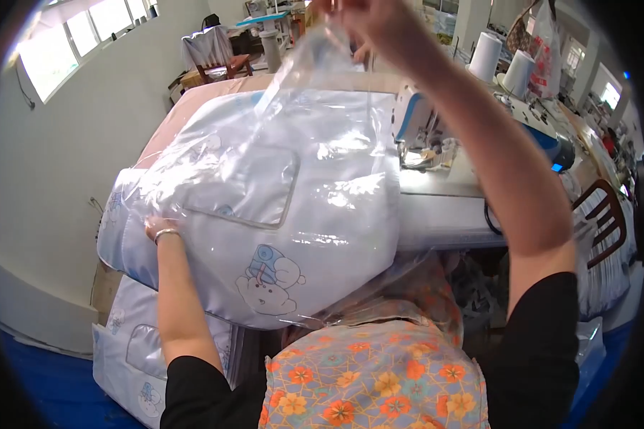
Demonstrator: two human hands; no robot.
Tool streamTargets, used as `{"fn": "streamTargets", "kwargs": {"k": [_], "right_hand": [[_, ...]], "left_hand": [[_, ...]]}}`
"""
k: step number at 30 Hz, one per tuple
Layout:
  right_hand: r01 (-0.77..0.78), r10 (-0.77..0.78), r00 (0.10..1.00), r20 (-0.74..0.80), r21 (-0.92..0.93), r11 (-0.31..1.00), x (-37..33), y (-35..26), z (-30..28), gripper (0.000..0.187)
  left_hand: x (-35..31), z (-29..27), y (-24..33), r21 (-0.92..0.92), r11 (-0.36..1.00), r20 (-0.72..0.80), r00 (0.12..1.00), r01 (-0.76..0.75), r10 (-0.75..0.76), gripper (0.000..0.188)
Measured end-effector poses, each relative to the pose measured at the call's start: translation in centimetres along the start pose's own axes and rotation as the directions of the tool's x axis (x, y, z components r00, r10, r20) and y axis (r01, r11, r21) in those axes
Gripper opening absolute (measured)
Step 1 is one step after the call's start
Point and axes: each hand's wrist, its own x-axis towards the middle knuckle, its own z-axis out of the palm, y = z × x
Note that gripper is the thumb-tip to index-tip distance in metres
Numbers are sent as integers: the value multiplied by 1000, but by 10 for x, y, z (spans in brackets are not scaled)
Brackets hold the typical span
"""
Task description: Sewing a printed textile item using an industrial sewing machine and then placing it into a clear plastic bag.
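Observation:
A large white fabric piece (343,229) with a printed cartoon bear and a piped square panel is spread over the table in front of me. Over it lies a clear plastic bag (293,71), its far part pulled up into a peak. My right hand (368,20) is raised high at the top of the view, slightly blurred, its fingers closed on the lifted plastic. At the fabric's left side is my left hand (162,227), against the fabric and plastic. Glare and film hide its fingers, so I cannot make out its grip.
Below on the left lies a stack of similar white printed pieces (132,357). A sewing machine (415,118) stands right of the fabric, with white thread cones (485,57) behind. A wooden chair (605,214) is at the far right, a wall (71,171) at the left.

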Motion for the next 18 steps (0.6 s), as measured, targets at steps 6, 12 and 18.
{"fn": "streamTargets", "kwargs": {"k": [6,12,18], "right_hand": [[526,-705,674,-219,-528,667,96,-94,-133,28],[542,-360,796,-486,308,782,40,-137,-186,21],[-321,-165,240,957,238,917,-121,-151,94,26]], "left_hand": [[-52,53,62,387,920,-426,874,-56,233,23],[-54,38,84,225,973,-412,900,-52,144,29],[-55,4,121,269,961,-365,917,-58,158,30]]}}
